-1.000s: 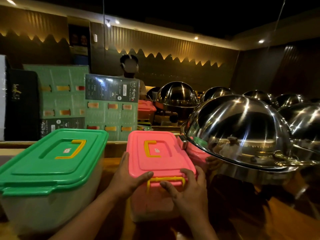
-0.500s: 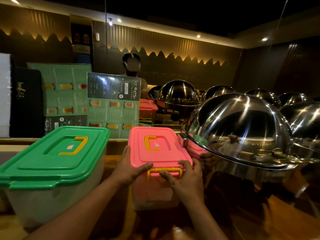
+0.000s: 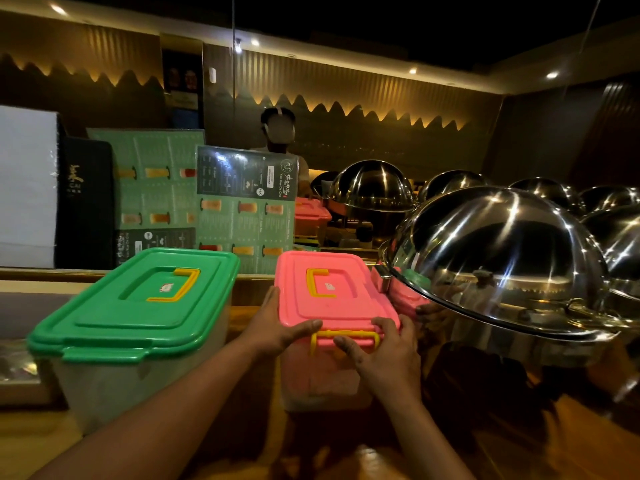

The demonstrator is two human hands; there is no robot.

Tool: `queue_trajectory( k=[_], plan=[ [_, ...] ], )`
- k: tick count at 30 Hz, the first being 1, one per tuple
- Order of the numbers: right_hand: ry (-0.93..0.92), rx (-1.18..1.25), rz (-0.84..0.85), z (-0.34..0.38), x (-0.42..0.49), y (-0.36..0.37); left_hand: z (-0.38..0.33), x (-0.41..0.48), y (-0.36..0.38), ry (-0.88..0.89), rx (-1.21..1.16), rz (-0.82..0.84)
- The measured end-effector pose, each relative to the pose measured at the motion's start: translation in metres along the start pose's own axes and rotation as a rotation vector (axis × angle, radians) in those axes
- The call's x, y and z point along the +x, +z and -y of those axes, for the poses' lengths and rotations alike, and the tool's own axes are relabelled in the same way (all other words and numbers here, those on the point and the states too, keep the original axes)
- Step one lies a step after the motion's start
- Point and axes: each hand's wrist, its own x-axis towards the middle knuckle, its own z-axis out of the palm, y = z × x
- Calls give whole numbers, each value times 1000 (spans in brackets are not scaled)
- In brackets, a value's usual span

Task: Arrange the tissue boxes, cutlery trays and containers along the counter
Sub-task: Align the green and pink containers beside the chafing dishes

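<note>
The dark header of the green drinks menu board point(image 3: 246, 206), standing just behind the pink-lidded container point(image 3: 332, 296), carries a round logo, Chinese characters and a line of Latin letters that looks like "Tan Xue Da Cha"; its small print is too fine to read. To the left of that board, a black panel point(image 3: 85, 202) shows a pale Chinese character above the letters "CAI". The stickers on both container lids are unreadable.

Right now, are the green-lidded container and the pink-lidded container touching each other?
Apart. The head view shows a dark gap of counter between the green-lidded container and the pink-lidded container, with the left hand reaching through it.
</note>
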Motion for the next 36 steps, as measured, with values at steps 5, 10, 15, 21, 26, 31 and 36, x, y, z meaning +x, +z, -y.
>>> queue_trajectory(
  k=[5, 10, 15, 21, 26, 31, 36],
  plan=[
    [29, -93, 47, 6, -1, -4, -16, -10, -6, -81, 93, 38],
    [-146, -68, -98, 40, -17, -2, -39, -42, -40, 47, 314, 34],
    [-396, 140, -5, 121, -47, 21, -49, -83, -126, 160, 480, -67],
    [-449, 197, 360, 193, -81, 75, -8, -113, -226, 47, 621, -202],
    [-336, 155, 357, 215, -100, 96, 49, -129, -277, -247, 636, -80],
    [-371, 59, 278, 210, -97, 91, 75, -134, -277, -182, 352, -116],
    [-387, -82, 259, 194, -87, 77, 73, -131, -260, -102, 357, -86]
  ],
)
